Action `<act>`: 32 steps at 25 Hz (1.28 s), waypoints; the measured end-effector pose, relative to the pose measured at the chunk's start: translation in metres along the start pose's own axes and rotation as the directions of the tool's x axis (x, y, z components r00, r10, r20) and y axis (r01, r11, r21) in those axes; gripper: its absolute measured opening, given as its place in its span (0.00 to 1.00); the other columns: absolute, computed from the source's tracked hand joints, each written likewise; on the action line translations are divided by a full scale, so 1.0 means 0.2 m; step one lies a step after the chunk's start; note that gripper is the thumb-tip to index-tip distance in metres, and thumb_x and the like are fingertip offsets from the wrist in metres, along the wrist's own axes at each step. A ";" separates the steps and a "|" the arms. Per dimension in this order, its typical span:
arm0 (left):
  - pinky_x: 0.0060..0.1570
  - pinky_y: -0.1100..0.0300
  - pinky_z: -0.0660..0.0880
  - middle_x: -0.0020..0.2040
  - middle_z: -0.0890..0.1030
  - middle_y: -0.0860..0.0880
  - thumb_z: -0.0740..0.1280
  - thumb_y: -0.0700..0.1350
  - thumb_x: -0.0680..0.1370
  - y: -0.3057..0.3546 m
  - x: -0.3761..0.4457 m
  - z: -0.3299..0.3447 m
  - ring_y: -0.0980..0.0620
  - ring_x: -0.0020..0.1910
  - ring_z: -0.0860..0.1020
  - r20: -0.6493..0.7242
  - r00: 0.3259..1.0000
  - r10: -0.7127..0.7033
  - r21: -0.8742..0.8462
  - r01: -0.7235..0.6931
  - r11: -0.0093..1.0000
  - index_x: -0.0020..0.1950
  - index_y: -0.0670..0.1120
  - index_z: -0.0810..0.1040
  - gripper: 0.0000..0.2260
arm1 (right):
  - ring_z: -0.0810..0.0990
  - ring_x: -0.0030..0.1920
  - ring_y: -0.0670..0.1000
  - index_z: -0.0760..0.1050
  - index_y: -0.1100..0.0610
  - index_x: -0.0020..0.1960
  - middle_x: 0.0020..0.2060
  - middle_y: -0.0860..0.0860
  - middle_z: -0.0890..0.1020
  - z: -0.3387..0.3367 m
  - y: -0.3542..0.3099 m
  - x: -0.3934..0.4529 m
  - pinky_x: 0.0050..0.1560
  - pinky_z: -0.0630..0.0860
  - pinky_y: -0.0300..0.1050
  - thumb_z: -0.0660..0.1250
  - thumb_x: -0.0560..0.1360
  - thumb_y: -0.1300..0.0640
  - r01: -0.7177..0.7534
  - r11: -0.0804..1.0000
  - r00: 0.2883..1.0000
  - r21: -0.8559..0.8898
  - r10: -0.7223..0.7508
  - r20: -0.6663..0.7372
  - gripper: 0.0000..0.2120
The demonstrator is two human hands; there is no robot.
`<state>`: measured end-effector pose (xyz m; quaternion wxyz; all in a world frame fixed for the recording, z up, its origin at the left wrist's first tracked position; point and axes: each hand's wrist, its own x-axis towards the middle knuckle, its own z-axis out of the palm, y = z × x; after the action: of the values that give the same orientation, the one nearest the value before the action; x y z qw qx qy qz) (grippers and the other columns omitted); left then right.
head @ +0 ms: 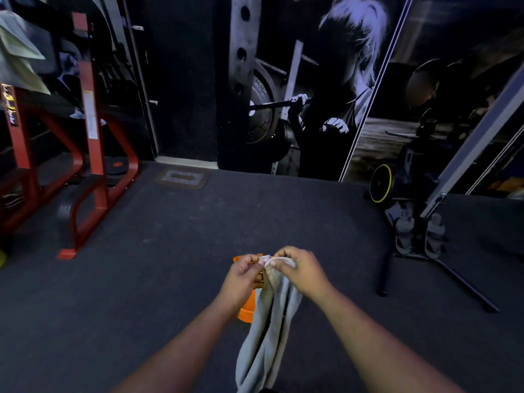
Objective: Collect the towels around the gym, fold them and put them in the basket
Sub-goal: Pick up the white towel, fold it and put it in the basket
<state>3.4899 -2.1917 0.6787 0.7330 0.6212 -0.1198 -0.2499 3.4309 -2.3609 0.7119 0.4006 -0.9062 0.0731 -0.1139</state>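
Two hands hold one grey towel [270,321] in the air above the dark gym floor [141,279], and the risks follow from that grip. We judge the main hazard to be loss of the top edge: both pinches sit close together on a small bunched portion of cloth, so if either one slackens while we spread the corners apart, the long hanging part could pull the fabric free and drop it to the floor. A second risk is an uneven fold. The towel hangs twisted into two loose strands, and folding it without first shaking it flat would likely lock the twist in. A third risk concerns the orange basket [246,312], which sits on the floor directly beneath the hands and is largely hidden by them and by the cloth; we cannot tell how full it is, and a blind release may land the towel on its rim or beside it.

Left hand [243,275]: fingers curled, thumb and forefinger pinching the pale upper corner of the towel. Right hand [297,269]: fingers curled likewise, gripping the top edge just beside the left pinch, the two hands almost touching. Neither hand is spread wide.

Towel position: suspended from both hands, draping down toward us and out of the bottom of the view, its upper part in front of the basket.
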 end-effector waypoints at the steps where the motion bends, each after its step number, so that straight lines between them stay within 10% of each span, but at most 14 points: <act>1: 0.44 0.55 0.80 0.47 0.83 0.39 0.63 0.41 0.84 0.00 0.00 0.00 0.42 0.47 0.81 0.002 1.000 0.006 -0.009 -0.006 1.000 0.59 0.37 0.78 0.09 | 0.83 0.45 0.42 0.81 0.47 0.46 0.41 0.41 0.85 0.01 0.00 0.00 0.48 0.80 0.52 0.69 0.74 0.42 -0.017 1.000 1.000 -0.004 0.017 -0.026 0.09; 6: 0.56 0.53 0.79 0.53 0.86 0.39 0.73 0.40 0.78 -0.03 -0.01 -0.03 0.46 0.54 0.84 0.086 0.994 0.068 0.027 -0.070 0.997 0.62 0.41 0.79 0.13 | 0.83 0.44 0.44 0.75 0.40 0.43 0.40 0.43 0.85 0.05 0.01 0.00 0.47 0.79 0.52 0.65 0.72 0.37 -0.071 0.996 0.995 -0.062 0.066 -0.068 0.08; 16: 0.44 0.62 0.74 0.42 0.84 0.53 0.65 0.34 0.80 0.07 0.09 -0.11 0.57 0.42 0.80 -0.074 0.978 0.196 0.455 -0.141 0.879 0.47 0.50 0.80 0.11 | 0.78 0.42 0.49 0.70 0.47 0.34 0.33 0.45 0.77 -0.11 0.11 -0.04 0.48 0.69 0.49 0.68 0.72 0.31 0.045 0.886 0.983 -0.461 0.042 0.178 0.22; 21: 0.42 0.56 0.71 0.43 0.78 0.46 0.61 0.35 0.81 0.10 0.17 -0.21 0.48 0.43 0.75 -0.349 0.931 0.106 0.192 -0.040 0.981 0.49 0.40 0.77 0.06 | 0.69 0.61 0.52 0.80 0.45 0.56 0.52 0.46 0.74 -0.27 0.12 -0.09 0.61 0.63 0.55 0.63 0.74 0.29 0.063 0.612 0.965 -0.788 0.164 0.205 0.23; 25: 0.44 0.58 0.70 0.47 0.77 0.50 0.60 0.45 0.85 0.19 0.14 -0.16 0.51 0.47 0.75 -0.221 0.971 0.087 0.334 -0.008 0.942 0.55 0.45 0.74 0.05 | 0.72 0.65 0.54 0.79 0.44 0.62 0.59 0.50 0.76 -0.35 0.07 -0.09 0.70 0.63 0.62 0.61 0.79 0.37 -0.062 0.570 0.991 -0.819 0.131 0.016 0.18; 29: 0.54 0.57 0.75 0.56 0.79 0.53 0.72 0.49 0.79 0.28 0.17 -0.19 0.54 0.55 0.79 0.169 0.971 0.170 0.709 -0.240 0.663 0.63 0.48 0.72 0.16 | 0.80 0.55 0.55 0.75 0.49 0.52 0.52 0.49 0.81 -0.46 0.00 -0.10 0.48 0.75 0.50 0.63 0.81 0.43 -0.127 0.716 0.992 -0.686 0.109 -0.070 0.10; 32: 0.48 0.67 0.74 0.47 0.84 0.54 0.74 0.39 0.74 0.33 0.21 -0.24 0.51 0.50 0.83 0.131 0.922 0.364 0.810 -0.312 0.497 0.50 0.51 0.81 0.09 | 0.81 0.48 0.56 0.67 0.49 0.47 0.46 0.48 0.81 -0.52 -0.03 -0.14 0.41 0.73 0.50 0.65 0.80 0.48 -0.068 0.729 0.998 -0.682 0.056 -0.040 0.08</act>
<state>3.5636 -2.1657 0.7265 0.3993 0.8594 -0.3195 0.0002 3.3773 -2.4243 0.7793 0.0432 -0.9860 0.1434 -0.0732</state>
